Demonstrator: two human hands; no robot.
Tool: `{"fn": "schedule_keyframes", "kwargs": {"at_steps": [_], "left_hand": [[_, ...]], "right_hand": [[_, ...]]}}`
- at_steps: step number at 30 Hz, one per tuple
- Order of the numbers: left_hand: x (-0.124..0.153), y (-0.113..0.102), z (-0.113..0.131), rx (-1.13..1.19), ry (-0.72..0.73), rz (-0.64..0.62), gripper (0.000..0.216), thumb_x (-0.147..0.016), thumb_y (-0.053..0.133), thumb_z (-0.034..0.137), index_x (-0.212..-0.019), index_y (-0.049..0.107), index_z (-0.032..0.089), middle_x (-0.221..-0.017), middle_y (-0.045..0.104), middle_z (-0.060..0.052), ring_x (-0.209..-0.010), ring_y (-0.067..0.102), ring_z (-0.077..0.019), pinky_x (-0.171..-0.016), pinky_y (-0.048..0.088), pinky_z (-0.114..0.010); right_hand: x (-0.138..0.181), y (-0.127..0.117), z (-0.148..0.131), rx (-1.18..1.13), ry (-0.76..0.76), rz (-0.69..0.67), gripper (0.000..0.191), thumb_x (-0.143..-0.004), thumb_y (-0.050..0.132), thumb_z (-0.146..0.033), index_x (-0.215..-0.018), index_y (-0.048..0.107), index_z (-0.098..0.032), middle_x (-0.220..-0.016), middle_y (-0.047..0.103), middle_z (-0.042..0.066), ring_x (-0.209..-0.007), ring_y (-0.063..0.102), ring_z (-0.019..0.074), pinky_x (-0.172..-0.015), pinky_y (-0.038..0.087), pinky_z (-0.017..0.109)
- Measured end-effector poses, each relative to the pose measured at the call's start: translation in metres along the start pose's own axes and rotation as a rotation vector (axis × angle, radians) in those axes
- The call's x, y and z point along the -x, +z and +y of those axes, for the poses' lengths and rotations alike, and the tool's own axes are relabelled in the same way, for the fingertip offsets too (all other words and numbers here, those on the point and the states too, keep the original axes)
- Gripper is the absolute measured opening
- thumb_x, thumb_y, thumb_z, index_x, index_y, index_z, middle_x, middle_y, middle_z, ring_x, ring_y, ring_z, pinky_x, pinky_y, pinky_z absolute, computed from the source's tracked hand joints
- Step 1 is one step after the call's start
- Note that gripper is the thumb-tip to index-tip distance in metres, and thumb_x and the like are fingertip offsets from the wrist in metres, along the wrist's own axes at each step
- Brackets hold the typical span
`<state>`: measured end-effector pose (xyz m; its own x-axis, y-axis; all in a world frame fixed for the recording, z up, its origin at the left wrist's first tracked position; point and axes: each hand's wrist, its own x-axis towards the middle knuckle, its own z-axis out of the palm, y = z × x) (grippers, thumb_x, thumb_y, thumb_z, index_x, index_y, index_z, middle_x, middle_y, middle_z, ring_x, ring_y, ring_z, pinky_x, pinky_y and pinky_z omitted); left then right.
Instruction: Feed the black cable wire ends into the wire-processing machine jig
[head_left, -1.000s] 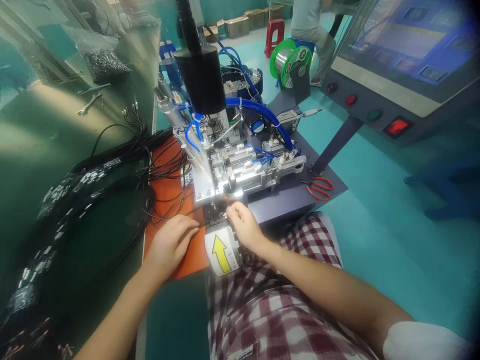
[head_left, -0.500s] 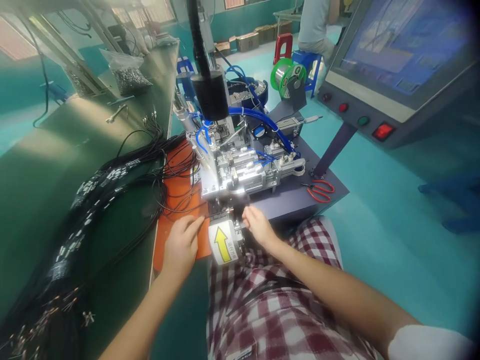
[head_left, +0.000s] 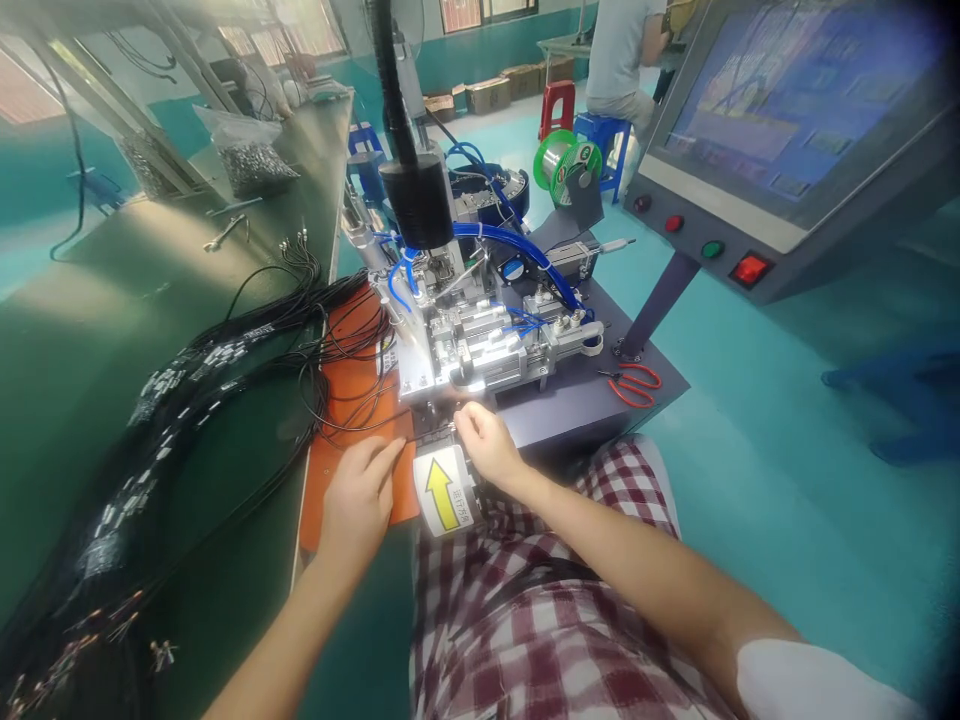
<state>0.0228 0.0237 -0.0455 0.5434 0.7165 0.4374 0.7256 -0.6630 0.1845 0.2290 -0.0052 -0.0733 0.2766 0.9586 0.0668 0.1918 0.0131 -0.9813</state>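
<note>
My left hand (head_left: 358, 492) is over the orange board, thumb and forefinger pinched on a thin black cable (head_left: 421, 437) at the left side of the machine's front. Across from it, my right hand (head_left: 489, 446) is closed, its fingertips at the front of the metal machine (head_left: 480, 345); what they hold, if anything, is hidden. Between and below the hands sits a white curved cover (head_left: 444, 492) with a yellow arrow pointing toward the machine. More black cables (head_left: 356, 350) loop over the orange board (head_left: 319, 505) left of the machine.
A thick bundle of black cables (head_left: 142, 480) covers much of the green bench (head_left: 45, 350). Red-handled cutters (head_left: 637, 385) lie on the machine's base, right. A screen panel (head_left: 795, 120) with buttons overhangs the right. Behind are a solder wire spool (head_left: 566, 168) and a seated person (head_left: 622, 55).
My right hand has moved left and a little up, to the front of the machine near the cable. The left hand keeps its pinch almost in place. The whole view has shifted slightly.
</note>
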Motion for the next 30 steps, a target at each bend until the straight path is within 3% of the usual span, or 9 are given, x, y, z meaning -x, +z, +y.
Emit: {"fn": "schedule_keyframes", "kwargs": {"at_steps": [9, 19, 30], "left_hand": [[0.002, 0.000, -0.001, -0.007, -0.003, -0.034, 0.035, -0.095, 0.041, 0.018, -0.114, 0.070, 0.021, -0.107, 0.067, -0.011, -0.101, 0.061, -0.0252, -0.086, 0.051, -0.037], [0.002, -0.001, -0.002, -0.061, 0.010, -0.038, 0.040, -0.093, 0.039, 0.016, -0.119, 0.068, 0.024, -0.107, 0.065, -0.012, -0.099, 0.061, -0.0259, -0.081, 0.051, -0.038], [0.002, -0.001, 0.001, -0.070, 0.001, -0.004, 0.038, -0.094, 0.039, 0.020, -0.115, 0.071, 0.022, -0.105, 0.066, -0.011, -0.095, 0.061, -0.0250, -0.080, 0.052, -0.037]], "right_hand": [[-0.003, -0.003, 0.001, -0.033, -0.024, -0.015, 0.032, -0.092, 0.044, -0.035, -0.065, 0.032, -0.024, -0.059, 0.036, -0.006, -0.058, 0.036, 0.0125, -0.059, 0.030, 0.028], [0.011, -0.009, 0.021, -0.079, 0.127, 0.024, 0.036, -0.093, 0.041, -0.042, -0.063, 0.035, -0.024, -0.059, 0.042, -0.005, -0.057, 0.042, 0.0127, -0.058, 0.033, 0.027], [0.086, -0.072, 0.062, -0.004, 0.275, -0.008, 0.042, -0.091, 0.043, -0.053, -0.061, 0.036, -0.024, -0.055, 0.042, -0.005, -0.052, 0.038, 0.0124, -0.054, 0.033, 0.027]]}}
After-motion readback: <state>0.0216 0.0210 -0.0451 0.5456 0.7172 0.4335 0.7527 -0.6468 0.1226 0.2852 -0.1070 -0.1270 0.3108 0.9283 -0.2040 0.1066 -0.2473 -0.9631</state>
